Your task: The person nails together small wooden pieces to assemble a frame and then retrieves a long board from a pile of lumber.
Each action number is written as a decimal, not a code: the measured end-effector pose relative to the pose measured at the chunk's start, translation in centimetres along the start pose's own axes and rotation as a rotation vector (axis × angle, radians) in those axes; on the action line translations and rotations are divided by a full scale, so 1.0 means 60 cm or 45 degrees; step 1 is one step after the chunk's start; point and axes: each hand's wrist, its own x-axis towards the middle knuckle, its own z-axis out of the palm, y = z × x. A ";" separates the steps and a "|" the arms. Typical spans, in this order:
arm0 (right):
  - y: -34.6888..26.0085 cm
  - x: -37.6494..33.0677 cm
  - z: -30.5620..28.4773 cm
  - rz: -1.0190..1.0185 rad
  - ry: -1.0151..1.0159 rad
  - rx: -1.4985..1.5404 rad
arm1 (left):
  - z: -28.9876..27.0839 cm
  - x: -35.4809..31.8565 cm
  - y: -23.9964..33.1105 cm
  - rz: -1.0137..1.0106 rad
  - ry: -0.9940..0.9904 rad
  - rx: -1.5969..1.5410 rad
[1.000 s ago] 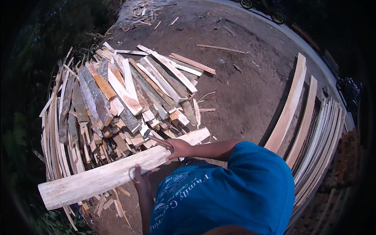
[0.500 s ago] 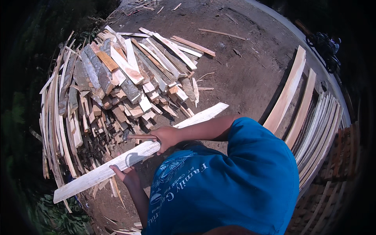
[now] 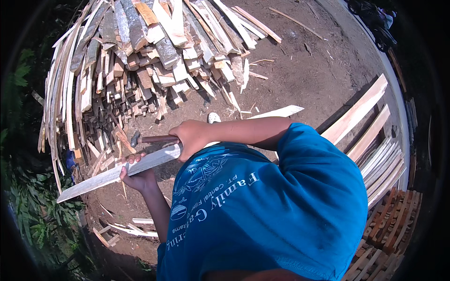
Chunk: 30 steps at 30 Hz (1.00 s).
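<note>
A long pale plank (image 3: 103,176) crosses slantwise in front of my body, its far-right end (image 3: 286,111) showing beyond my forearm. My left hand (image 3: 140,179) is closed around the plank from the near side, fingertips showing over its far edge. Farther along it, my right hand (image 3: 192,136) is closed on a hammer (image 3: 159,139) and also rests against the plank; my fingers' hold on the wood is partly hidden. The dark hammer head points left, above the plank. My blue sleeve and shirt hide the plank's middle.
A large heap of split wood (image 3: 154,56) lies ahead on the left. Long boards (image 3: 361,110) and stacked slats (image 3: 384,171) stand at the right, near a paved edge. A parked motorcycle (image 3: 377,25) is at far right. Green plants (image 3: 42,206) border the left; offcuts (image 3: 136,229) lie below.
My left hand has gone from touching the plank's near edge with spread fingers to gripping around it. The plank has tilted, its face looking narrower. The view has shifted, with the heap higher up.
</note>
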 end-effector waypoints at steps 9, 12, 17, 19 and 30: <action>0.027 -0.016 0.001 0.125 -0.044 0.156 | 0.043 -0.013 -0.015 -0.002 0.323 0.123; 0.042 -0.034 -0.012 0.190 -0.007 0.293 | 0.005 0.002 -0.014 0.076 0.140 0.308; 0.060 -0.033 -0.022 0.374 0.106 0.335 | 0.003 -0.004 0.003 0.018 0.126 0.484; 0.074 -0.028 -0.022 0.418 0.192 0.285 | 0.007 -0.008 0.013 -0.005 0.069 0.438; 0.097 0.046 0.032 0.469 0.323 0.331 | 0.023 -0.052 0.065 0.349 -0.027 1.480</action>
